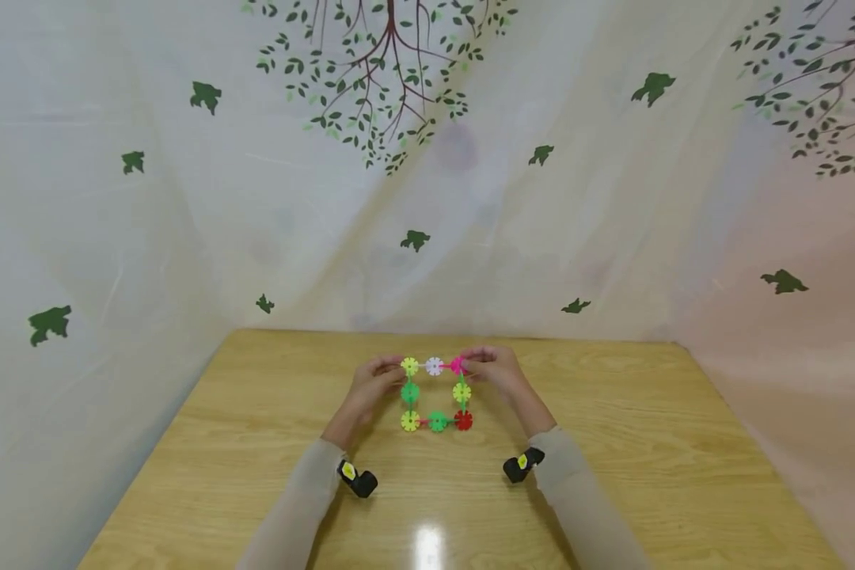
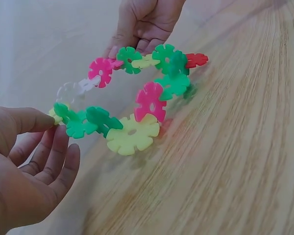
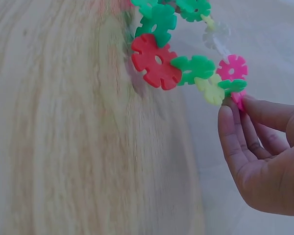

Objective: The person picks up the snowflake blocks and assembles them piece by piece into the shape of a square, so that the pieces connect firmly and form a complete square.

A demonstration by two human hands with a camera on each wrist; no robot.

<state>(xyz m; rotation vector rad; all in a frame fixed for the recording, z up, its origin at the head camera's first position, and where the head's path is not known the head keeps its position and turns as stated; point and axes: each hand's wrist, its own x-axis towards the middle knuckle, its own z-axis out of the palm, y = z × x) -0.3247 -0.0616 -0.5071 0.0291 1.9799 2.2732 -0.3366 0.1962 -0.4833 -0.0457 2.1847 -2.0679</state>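
Several notched plastic flower discs, interlocked edge to edge, form a square ring (image 1: 438,421) in green, yellow, pink, white and red. My left hand (image 1: 370,385) pinches the yellow disc (image 1: 409,366) at the upper left corner between thumb and forefinger. At the upper right corner, my right hand (image 1: 502,370) pinches a pink disc (image 3: 239,99). The white disc (image 1: 435,366) sits between those corners. A yellow disc (image 2: 132,136) and a red disc (image 3: 157,62) mark the lower corners, close above the tabletop; whether they touch it I cannot tell.
The wooden table (image 1: 256,475) runs back to a pale curtain (image 1: 328,237) printed with leaves and branches. Each sleeve carries a small black wrist camera, one on the left (image 1: 358,480) and one on the right (image 1: 522,465). Light glares on the table's near part.
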